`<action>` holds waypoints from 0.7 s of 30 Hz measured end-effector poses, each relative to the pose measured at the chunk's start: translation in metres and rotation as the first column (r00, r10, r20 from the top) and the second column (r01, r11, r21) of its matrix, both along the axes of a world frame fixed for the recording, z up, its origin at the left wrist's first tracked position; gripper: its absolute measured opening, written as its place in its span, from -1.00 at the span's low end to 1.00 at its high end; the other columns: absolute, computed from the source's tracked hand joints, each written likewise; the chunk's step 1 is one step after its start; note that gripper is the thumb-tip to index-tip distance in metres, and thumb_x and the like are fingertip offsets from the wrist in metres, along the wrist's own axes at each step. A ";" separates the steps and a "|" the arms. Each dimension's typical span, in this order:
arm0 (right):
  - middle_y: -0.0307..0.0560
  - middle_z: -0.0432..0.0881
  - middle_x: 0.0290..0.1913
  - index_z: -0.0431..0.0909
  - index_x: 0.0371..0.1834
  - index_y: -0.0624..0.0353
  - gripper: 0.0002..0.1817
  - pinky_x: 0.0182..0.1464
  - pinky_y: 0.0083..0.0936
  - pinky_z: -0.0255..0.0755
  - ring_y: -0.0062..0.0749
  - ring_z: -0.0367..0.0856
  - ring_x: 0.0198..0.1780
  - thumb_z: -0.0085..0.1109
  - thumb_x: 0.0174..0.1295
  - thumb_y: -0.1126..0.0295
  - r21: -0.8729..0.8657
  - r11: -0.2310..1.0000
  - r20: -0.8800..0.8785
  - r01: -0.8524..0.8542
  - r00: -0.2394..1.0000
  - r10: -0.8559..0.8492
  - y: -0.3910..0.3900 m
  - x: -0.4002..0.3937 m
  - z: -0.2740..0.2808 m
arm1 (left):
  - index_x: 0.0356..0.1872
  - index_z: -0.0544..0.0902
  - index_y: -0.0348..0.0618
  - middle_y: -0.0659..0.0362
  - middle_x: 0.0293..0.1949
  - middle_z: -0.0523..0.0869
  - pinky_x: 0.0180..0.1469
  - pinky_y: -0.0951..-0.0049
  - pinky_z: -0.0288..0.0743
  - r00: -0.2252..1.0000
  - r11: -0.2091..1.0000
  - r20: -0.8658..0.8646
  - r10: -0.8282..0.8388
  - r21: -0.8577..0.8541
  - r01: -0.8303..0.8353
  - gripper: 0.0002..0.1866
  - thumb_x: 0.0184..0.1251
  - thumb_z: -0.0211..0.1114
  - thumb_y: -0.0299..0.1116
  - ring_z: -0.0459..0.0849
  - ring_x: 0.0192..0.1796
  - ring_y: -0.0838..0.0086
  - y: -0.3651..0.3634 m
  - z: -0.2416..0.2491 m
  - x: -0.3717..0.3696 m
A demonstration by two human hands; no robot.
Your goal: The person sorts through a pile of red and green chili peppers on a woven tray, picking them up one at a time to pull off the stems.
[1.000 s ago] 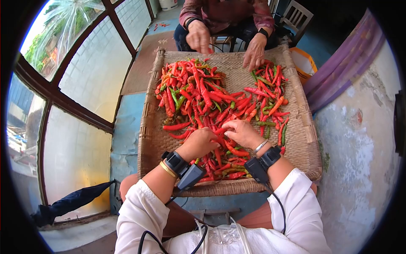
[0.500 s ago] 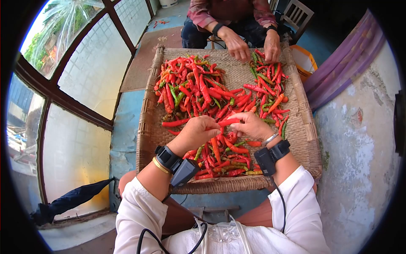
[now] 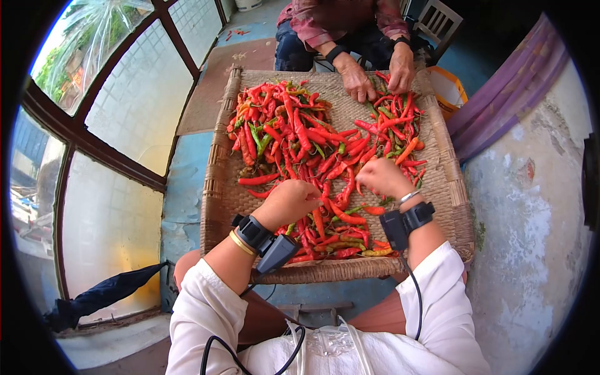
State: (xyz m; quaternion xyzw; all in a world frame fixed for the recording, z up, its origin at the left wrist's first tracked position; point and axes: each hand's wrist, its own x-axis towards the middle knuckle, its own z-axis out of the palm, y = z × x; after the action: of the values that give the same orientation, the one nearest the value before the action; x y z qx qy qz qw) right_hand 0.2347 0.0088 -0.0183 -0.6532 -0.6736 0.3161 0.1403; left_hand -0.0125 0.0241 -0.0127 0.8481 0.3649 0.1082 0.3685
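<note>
you have one view only, worn on your head, tilted forward and steeply down over your lap. it sits close above the woven tray [image 3: 228, 206], whose far edge meets another person's hands [image 3: 356, 78]; a dark fisheye rim rings everything.

Curved window [image 3: 119, 106] with dark brown frame and frosted, gridded panes along the left side, daylight behind, greenery in the top pane. Blue painted floor [image 3: 187, 181], worn in patches. Brown mat [image 3: 209, 100] beside the window. Whitewashed wall [image 3: 531, 219] at right, peeling; purple cloth [image 3: 506, 106] hanging against it. Dark folded umbrella [image 3: 103, 300] at the window's foot. Wooden chair [image 3: 440, 22] at the top.
</note>
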 end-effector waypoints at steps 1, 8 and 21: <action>-0.02 0.58 -0.54 0.60 -0.54 0.14 -0.70 -0.32 -0.37 0.42 -0.26 0.57 -0.45 0.16 -0.09 0.11 -0.074 0.990 -0.021 -0.122 0.992 0.121 -0.002 -0.006 -0.005 | -0.33 0.59 -0.25 0.00 -0.49 0.61 -0.34 0.39 0.46 1.000 1.000 0.001 -0.025 0.009 0.025 -0.79 0.07 0.22 -0.33 0.62 -0.39 0.23 -0.001 0.000 0.000; 0.01 0.61 -0.34 0.61 -0.41 0.13 -0.59 -0.17 -0.31 0.43 -0.14 0.57 -0.22 0.28 -0.23 0.03 -0.273 0.908 0.434 -0.317 0.802 0.411 -0.021 -0.053 0.012 | -0.33 0.60 -0.21 0.00 -0.46 0.61 -0.31 0.35 0.46 0.998 0.998 -0.020 -0.055 0.029 0.056 -0.78 0.04 0.22 -0.30 0.61 -0.36 0.20 -0.003 -0.005 0.002; -0.04 0.56 -0.54 0.54 -0.48 0.22 -0.77 -0.38 -0.42 0.36 -0.32 0.52 -0.49 0.11 -0.11 0.27 -0.170 0.906 -0.040 -0.387 0.921 0.386 -0.018 -0.034 0.019 | -0.17 0.55 -0.24 0.00 -0.31 0.62 -0.13 0.35 0.45 0.949 0.955 0.298 -0.107 0.295 0.016 -0.70 0.05 0.25 -0.34 0.59 -0.21 0.21 -0.005 -0.015 0.010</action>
State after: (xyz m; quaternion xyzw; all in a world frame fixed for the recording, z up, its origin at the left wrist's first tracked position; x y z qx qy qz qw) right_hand 0.2009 -0.0088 0.0006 -0.5157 -0.7590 0.3971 0.0190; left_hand -0.0030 0.0192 -0.0277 0.8762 0.2558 0.2805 0.2968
